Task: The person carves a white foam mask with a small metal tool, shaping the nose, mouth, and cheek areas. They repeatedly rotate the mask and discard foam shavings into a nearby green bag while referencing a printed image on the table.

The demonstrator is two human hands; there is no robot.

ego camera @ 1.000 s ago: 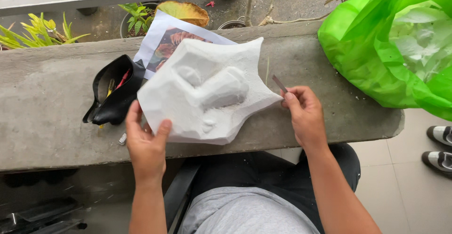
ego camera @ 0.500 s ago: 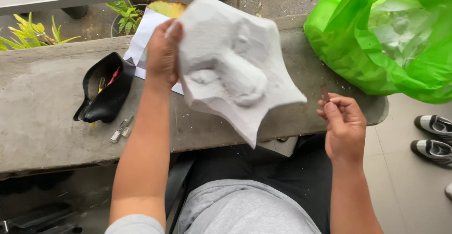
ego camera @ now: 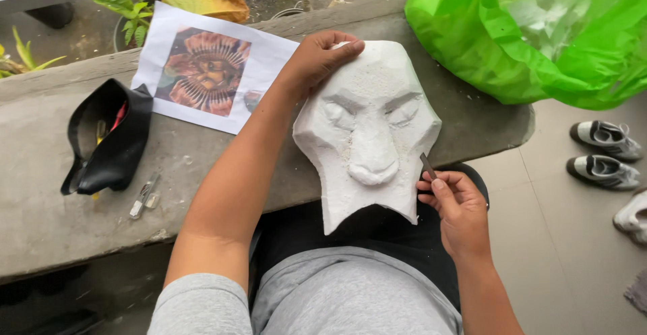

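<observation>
- The big white mask [ego camera: 367, 133] leans on the edge of the grey stone ledge [ego camera: 40, 220], with its pointed chin hanging down over the person's lap. It faces up, so the carved face can be seen and reached.
- The left hand [ego camera: 320, 55] lies on the top of the mask. Its fingers are curled over the forehead and press on it. I think this keeps the mask from sliding off.
- The right hand [ego camera: 458, 210] is closed around a thin carving tool [ego camera: 427, 165]. The tip pokes up just beside the mask's cheek, near the mouth.
- One printed picture [ego camera: 209, 69] of a bright, spiky face lies flat on the ledge, near the mask. It looks like something to copy from.
- One black pouch [ego camera: 108, 136] sits open on the ledge, with small things poking out of it.
- Two small clips or tools [ego camera: 143, 197] lie next to the pouch. I cannot tell what they are.
- One big green plastic bag [ego camera: 532, 32] rests on the far end of the ledge.
- Two grey and white shoes [ego camera: 603, 153] stand side by side on the floor, and a bit of a third one shows at the edge.
</observation>
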